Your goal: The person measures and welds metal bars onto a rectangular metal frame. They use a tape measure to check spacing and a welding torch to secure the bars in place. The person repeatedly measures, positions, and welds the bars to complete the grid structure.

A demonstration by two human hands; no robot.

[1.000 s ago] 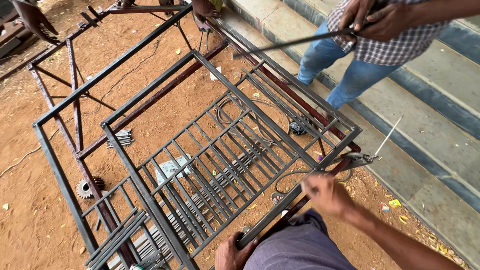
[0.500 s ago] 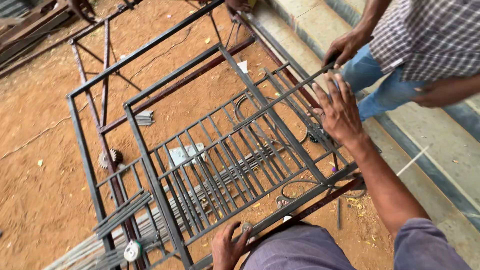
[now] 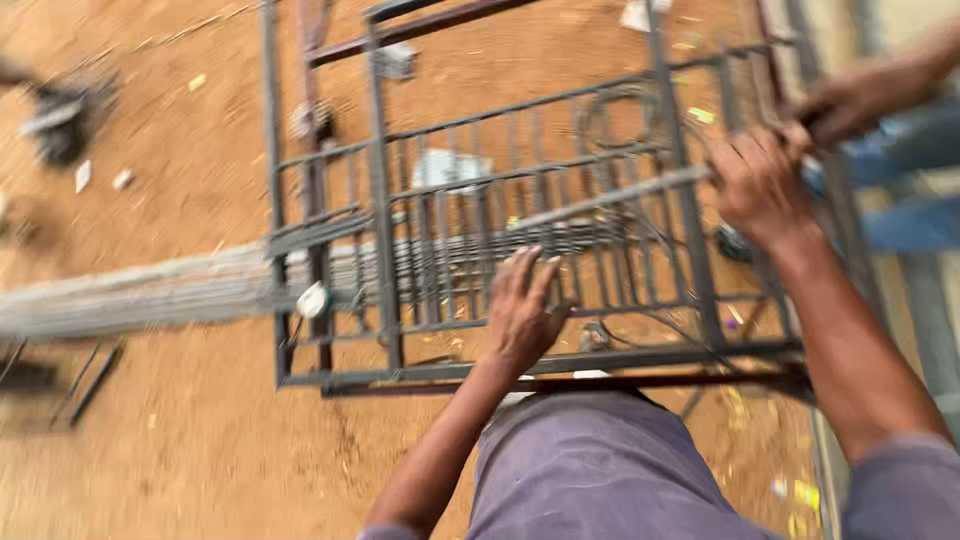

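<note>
Both hands are laid on a dark metal grille frame (image 3: 520, 220) held over the reddish dirt ground (image 3: 180, 420). Left hand (image 3: 522, 305): spread flat, fingers extended against the vertical bars near the frame's lower rail, pressing and not gripping. Right hand (image 3: 760, 185): closed around a grey horizontal bar at the frame's right side. A second person's hand (image 3: 850, 100) is seen clamped on the frame's far right upright; blue trousers are visible behind it.

Frame position: directly in front of the body, its bottom rail just above the purple-clad lap (image 3: 600, 470). Motion blur is noted throughout; fine detail cannot be resolved.

Handling judgement: welded steel section, stiff and heavy, not fragile; bare painted bars are likely slick and hard-edged. The outer rails and uprights are judged the best holds; the thin infill bars less so.

To the frame's left, a bundle of grey rods (image 3: 130, 290) is seen lying on the ground, passing under the frame. Scraps of paper and small debris are scattered beyond.
</note>
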